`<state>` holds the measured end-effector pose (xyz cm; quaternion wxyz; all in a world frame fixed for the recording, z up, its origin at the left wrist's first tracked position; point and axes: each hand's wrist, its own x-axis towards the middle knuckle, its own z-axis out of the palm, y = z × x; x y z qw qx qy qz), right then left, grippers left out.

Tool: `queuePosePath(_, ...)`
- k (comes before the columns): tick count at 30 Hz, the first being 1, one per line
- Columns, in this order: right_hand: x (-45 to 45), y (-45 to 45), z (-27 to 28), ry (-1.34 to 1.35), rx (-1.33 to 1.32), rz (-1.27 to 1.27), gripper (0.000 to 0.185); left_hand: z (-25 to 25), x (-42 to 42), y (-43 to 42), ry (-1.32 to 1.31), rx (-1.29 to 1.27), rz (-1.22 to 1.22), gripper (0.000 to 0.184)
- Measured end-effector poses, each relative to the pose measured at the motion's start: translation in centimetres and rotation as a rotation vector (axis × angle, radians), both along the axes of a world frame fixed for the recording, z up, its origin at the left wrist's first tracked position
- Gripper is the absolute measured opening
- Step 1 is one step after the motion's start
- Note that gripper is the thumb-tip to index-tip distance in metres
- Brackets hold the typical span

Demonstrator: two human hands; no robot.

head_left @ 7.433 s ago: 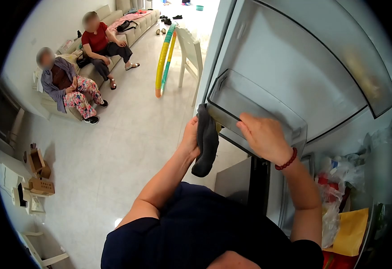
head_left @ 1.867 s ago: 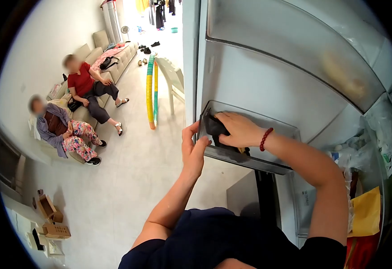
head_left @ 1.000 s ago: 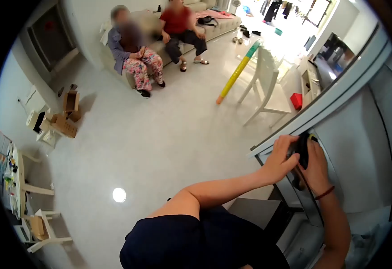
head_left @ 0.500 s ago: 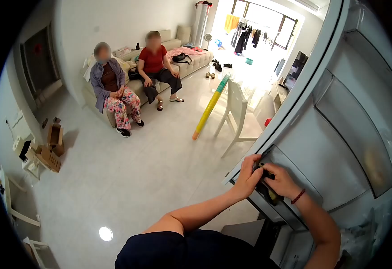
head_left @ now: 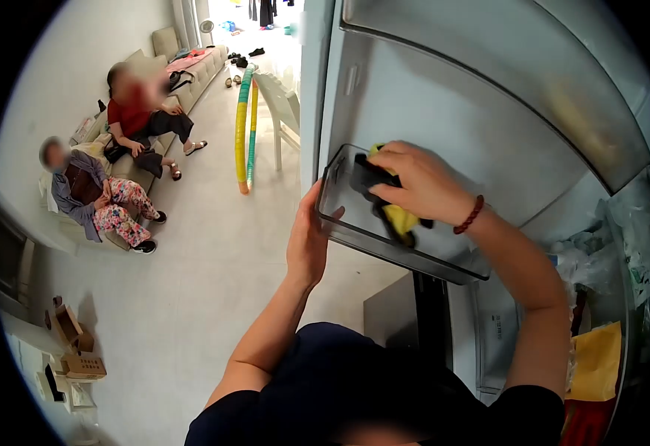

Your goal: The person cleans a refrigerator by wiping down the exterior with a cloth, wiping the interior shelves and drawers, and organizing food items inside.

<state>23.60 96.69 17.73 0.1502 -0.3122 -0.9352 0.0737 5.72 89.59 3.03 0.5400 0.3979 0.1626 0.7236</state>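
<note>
A clear door bin (head_left: 436, 262) with a grey rim is on the inside of the open fridge door (head_left: 444, 97). At the bin's left end, my left hand (head_left: 308, 241) grips the wall, its thumb showing through the clear plastic. My right hand (head_left: 414, 178), with a dark red bead bracelet (head_left: 471, 215) on the wrist, is closed on a bunched black and yellow cloth (head_left: 401, 217). The cloth is inside the bin, against its floor or back wall; I cannot tell which.
Above is another clear door shelf (head_left: 518, 70). Plastic bags (head_left: 589, 256) and a yellow packet (head_left: 595, 363) fill the fridge at right. Two people (head_left: 143, 111) sit on a sofa (head_left: 200, 73) at left. A taped hoop (head_left: 242, 134) leans near a white chair (head_left: 279, 111). Cardboard boxes (head_left: 72, 338) lie lower left.
My view has turned toward the fridge door. My hands, close together at the bin before, are now apart: the left at the bin's end, the right inside with the cloth.
</note>
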Motion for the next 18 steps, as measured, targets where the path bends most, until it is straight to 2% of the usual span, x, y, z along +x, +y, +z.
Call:
queuePosePath(2, -1.1, 0.2, -1.3, 0.089, -0.080, -0.060, 0.044, -0.3, 0.9, -0.1, -0.127, 0.004, -0.014, 0.061)
queuePosePath(4, -2.0, 0.3, -3.7, 0.090, -0.071, 0.047, 0.047, -0.6, 1.3, -0.1, -0.197, -0.006, 0.003, 0.060)
queuePosePath(8, -2.1, 0.5, -4.8, -0.017, 0.013, 0.061, 0.040, -2.5, 2.0, -1.2, -0.215, -0.115, 0.000, 0.058)
queuePosePath(9, -2.4, 0.3, -5.0, 0.010, 0.010, 0.090, 0.034, -2.3, 2.3, -1.7, -0.224, -0.155, -0.030, 0.059)
queuePosePath(13, -3.1, 0.3, -5.5, 0.084, -0.146, 0.157, 0.022, -2.4, 2.7, -1.9, -0.209, -0.157, -0.021, 0.062)
queuePosePath(18, -3.7, 0.2, -4.6, 0.019, -0.424, 0.260, 0.022, -2.6, 2.5, -1.5, -0.176, -0.151, -0.045, 0.056)
